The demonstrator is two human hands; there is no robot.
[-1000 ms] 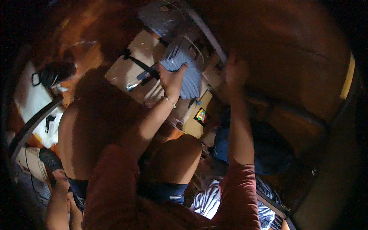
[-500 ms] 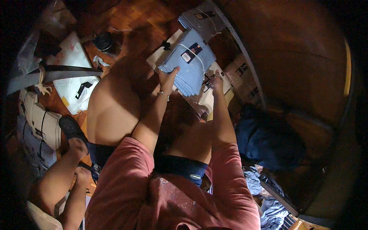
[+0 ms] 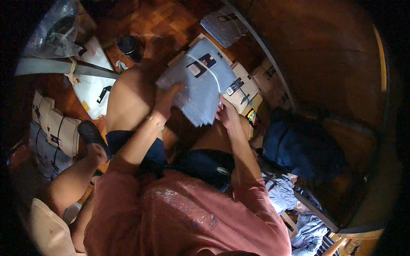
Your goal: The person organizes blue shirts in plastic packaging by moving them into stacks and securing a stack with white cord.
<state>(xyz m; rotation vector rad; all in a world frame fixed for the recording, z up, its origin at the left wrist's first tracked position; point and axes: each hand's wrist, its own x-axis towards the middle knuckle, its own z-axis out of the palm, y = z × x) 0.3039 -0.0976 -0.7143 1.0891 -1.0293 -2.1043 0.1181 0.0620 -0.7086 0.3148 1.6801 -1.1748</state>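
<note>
A bundle of folded light-blue garments (image 3: 205, 91), tied with white string and bearing a dark tag, is held tilted above my lap. My left hand (image 3: 169, 101) is closed on its near left edge, thumb on top and the other fingers hidden beneath. At the near right corner my right hand (image 3: 228, 113) pinches the bundle, its fingers partly behind the cloth. Just beyond the right hand, a cream folded garment stack (image 3: 243, 87) with a dark tag lies close to the blue bundle.
Another grey-blue stack (image 3: 224, 26) lies at the far right beside a metal rail (image 3: 267, 51). A dark blue sack (image 3: 301, 145) sits at right, above loose light-blue cloth (image 3: 279, 192). To the left are white plastic packaging (image 3: 92, 94), tied cream stacks (image 3: 62, 132) and another person's leg (image 3: 77, 179).
The blue bundle has come nearer to me. My right hand has moved from beside the cream stack to the bundle's near right corner; my left hand has shifted left and nearer.
</note>
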